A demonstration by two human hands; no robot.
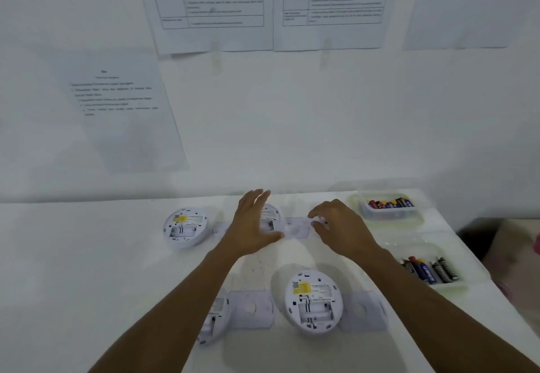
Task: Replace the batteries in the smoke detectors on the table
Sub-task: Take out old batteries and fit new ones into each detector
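Several white round smoke detectors lie face down on the white table point(87, 255), battery bays showing. One detector point(185, 228) sits far left, and another point(314, 302) near the front. A third point(216, 317) is partly hidden by my left forearm. My left hand point(252, 226) hovers with straight fingers over the far middle detector point(271, 216), covering its left half. My right hand point(339, 226) has its fingers curled, with thumb and forefinger pinching the right edge of a white mounting plate point(296, 228); that spot is blurred. Clear tubs hold batteries point(390, 203) at far right and more batteries point(429, 269) nearer.
Other mounting plates lie at the front point(251, 310), front right point(363, 311) and beside the far-left detector point(219, 229). Printed sheets point(122, 109) hang on the wall behind. The table's right edge drops off past the battery tubs point(409, 217).
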